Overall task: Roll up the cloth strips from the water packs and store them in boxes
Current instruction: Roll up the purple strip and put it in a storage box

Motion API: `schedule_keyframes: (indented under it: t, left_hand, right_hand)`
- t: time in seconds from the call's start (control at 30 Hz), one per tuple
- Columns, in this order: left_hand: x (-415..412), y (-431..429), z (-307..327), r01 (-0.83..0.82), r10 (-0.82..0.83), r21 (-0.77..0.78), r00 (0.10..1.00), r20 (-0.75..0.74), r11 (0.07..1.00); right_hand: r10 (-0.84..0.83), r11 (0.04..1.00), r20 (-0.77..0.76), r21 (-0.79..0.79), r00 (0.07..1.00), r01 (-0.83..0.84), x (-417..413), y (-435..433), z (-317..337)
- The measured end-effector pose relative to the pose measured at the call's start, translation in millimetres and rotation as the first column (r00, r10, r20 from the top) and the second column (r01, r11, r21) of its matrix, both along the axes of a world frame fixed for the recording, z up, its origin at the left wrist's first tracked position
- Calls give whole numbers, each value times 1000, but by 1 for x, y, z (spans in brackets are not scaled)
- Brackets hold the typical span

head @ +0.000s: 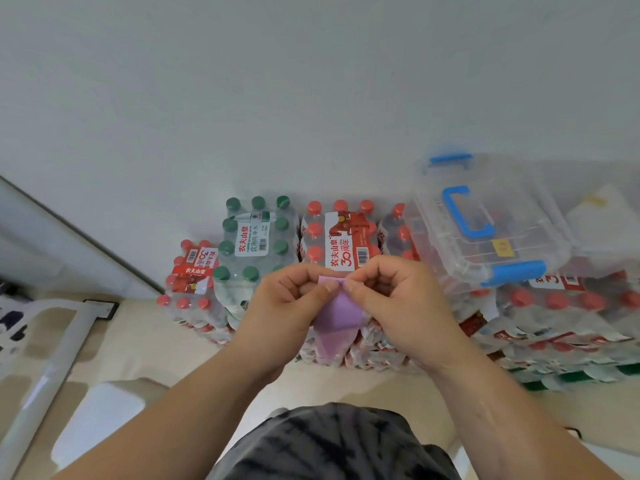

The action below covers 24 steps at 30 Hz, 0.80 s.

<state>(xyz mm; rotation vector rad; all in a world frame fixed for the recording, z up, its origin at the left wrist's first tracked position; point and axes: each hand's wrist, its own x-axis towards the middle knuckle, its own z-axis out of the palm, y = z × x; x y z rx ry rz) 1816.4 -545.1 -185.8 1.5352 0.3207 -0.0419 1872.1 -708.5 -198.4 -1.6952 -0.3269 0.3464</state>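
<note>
A purple cloth strip (337, 315) hangs down in front of me, its top end pinched between both hands. My left hand (289, 303) pinches the strip's upper left corner with thumb and curled fingers. My right hand (391, 299) pinches the upper right corner the same way. Behind my hands stand shrink-wrapped water packs, one with green caps (254, 237) and one with red caps (341, 233). A clear plastic box with blue handles (485, 223) rests closed on the packs to the right. The strip's lower end hangs against the packs.
More red-capped packs (192, 282) sit at the left and others (568, 306) are stacked at the right along a white wall. A white railing (52, 358) stands at the left on the beige floor. My dark patterned clothing (332, 445) fills the bottom centre.
</note>
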Motion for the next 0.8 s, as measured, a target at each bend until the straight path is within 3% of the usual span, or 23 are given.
schedule_keyframes:
  t: [0.1, 0.23, 0.63, 0.8]
  left_hand:
    - [-2, 14, -1, 17, -17, 23, 1000, 22, 1000]
    - [-7, 26, -1, 34, -32, -66, 999, 33, 997]
    - [-12, 44, 4, 18, -12, -99, 998, 59, 995]
    - [-12, 43, 5, 27, -23, -79, 999, 40, 997]
  right_hand:
    - [-11, 1000, 14, -22, 1000, 11, -5, 11, 0]
    - [-44, 999, 21, -27, 999, 45, -11, 23, 1]
    - [51, 993, 238, -120, 970, -23, -23, 34, 13]
    - [30, 995, 180, -94, 983, -13, -19, 34, 13]
